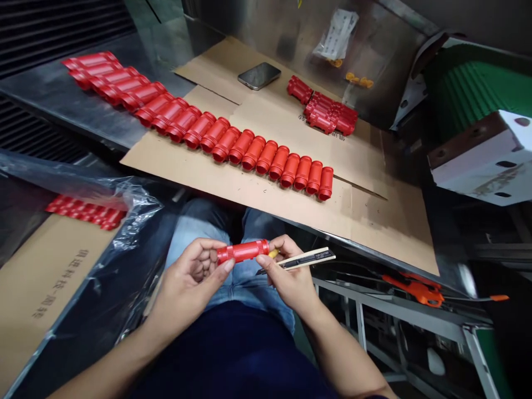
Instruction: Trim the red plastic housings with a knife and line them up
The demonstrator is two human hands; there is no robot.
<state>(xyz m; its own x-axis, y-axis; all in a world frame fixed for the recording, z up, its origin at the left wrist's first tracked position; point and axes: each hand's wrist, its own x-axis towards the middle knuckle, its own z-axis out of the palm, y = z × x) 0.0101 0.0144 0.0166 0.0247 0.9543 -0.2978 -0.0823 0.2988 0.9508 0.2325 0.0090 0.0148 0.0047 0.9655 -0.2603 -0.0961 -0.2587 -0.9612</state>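
Note:
Above my lap, my left hand (193,271) is closed around one end of a red ribbed tube (245,251), which lies nearly level. My right hand (291,274) is closed on a slim snap-off utility knife (310,258) that points off to the right. Its fingertips also touch the tube's right end, where a small yellow piece (273,253) shows; most of that piece is hidden by the fingers. Just beyond my hands, a long row of similar red tubes (226,143) lies side by side along the table.
Cardboard (291,208) covers much of the metal table. Farther back are a phone (259,76), a cluster of red tubes (326,112), yellow pieces (359,81) and a plastic bag (338,33). A lined carton (52,277) with red tubes stands left; an orange tool (415,291) hangs right.

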